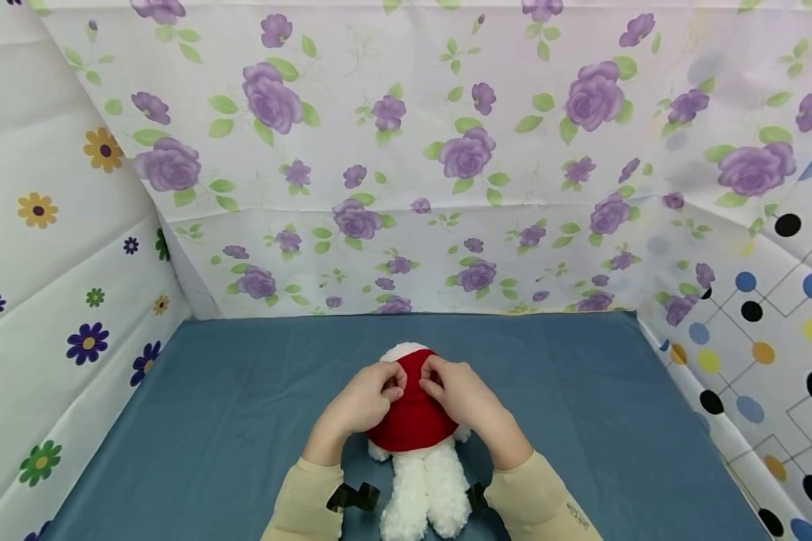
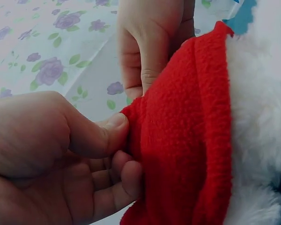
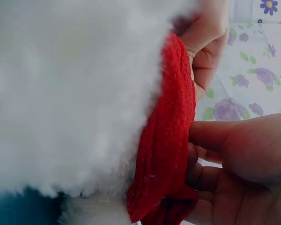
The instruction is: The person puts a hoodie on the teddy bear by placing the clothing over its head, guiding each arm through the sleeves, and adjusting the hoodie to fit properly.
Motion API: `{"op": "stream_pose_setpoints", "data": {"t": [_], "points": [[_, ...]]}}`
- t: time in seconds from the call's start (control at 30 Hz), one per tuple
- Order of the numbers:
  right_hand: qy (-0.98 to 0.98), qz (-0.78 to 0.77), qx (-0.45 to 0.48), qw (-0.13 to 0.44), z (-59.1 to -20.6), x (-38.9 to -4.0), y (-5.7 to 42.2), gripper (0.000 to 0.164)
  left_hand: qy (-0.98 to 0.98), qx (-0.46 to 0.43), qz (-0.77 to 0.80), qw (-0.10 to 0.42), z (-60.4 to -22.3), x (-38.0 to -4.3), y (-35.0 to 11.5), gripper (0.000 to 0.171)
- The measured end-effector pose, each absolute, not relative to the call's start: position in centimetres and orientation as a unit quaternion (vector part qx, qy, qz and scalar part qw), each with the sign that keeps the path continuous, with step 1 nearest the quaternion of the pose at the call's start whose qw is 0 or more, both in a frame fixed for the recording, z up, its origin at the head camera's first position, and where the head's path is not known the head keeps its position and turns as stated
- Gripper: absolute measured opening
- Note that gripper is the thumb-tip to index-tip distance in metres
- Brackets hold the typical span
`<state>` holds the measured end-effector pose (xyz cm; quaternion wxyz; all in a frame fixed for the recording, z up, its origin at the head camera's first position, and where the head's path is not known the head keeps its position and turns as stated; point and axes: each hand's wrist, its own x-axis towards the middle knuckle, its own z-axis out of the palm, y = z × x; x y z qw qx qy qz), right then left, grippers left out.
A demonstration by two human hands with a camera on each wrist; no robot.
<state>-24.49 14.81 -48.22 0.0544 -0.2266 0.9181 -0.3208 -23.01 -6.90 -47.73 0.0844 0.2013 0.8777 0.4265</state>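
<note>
A white fluffy plush toy (image 1: pixel 414 488) lies on the blue cloth, its legs toward me and the top of its head at the far end. Red fleece clothing (image 1: pixel 413 428) covers its middle. My left hand (image 1: pixel 365 398) pinches the fleece on the left between thumb and fingers. On the right, my right hand (image 1: pixel 467 394) pinches it too, a short gap from the left. In the left wrist view the red fabric (image 2: pixel 182 126) rises to the left thumb tip. White fur (image 3: pixel 70 93) fills much of the right wrist view, and the toy's face is hidden.
Blue cloth (image 1: pixel 243 421) covers the table around the toy. A sheet with purple flowers (image 1: pixel 406 150) hangs at the back. Patterned sheets stand along the left side (image 1: pixel 61 263) and the right side (image 1: pixel 771 338). Black straps (image 1: pixel 355 496) sit near the wrists.
</note>
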Motion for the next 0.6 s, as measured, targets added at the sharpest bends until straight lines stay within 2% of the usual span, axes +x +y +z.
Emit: {"op": "stream_pose_setpoints", "data": {"t": [0.1, 0.27, 0.33, 0.5, 0.6], "points": [[0.91, -0.34, -0.23, 0.061, -48.08, -24.78, 15.13, 0.007, 0.876, 0.2, 0.43, 0.087, -47.84, -23.03, -6.98, 0.014], [0.905, -0.37, -0.205, 0.052, -47.86, -25.42, 15.45, 0.025, 0.865, 0.186, 0.457, 0.095, -48.11, -23.07, -7.16, 0.013], [0.908, -0.371, -0.19, 0.044, -48.0, -25.52, 15.37, 0.028, 0.861, 0.184, 0.463, 0.098, -48.19, -23.03, -7.22, 0.013], [0.916, -0.358, -0.181, 0.018, -48.48, -25.44, 15.16, 0.01, 0.866, 0.187, 0.454, 0.092, -48.22, -23.03, -7.15, 0.012], [0.911, -0.362, -0.198, 0.018, -48.6, -25.49, 15.34, 0.009, 0.872, 0.19, 0.444, 0.08, -48.29, -23.09, -7.05, 0.011]]}}
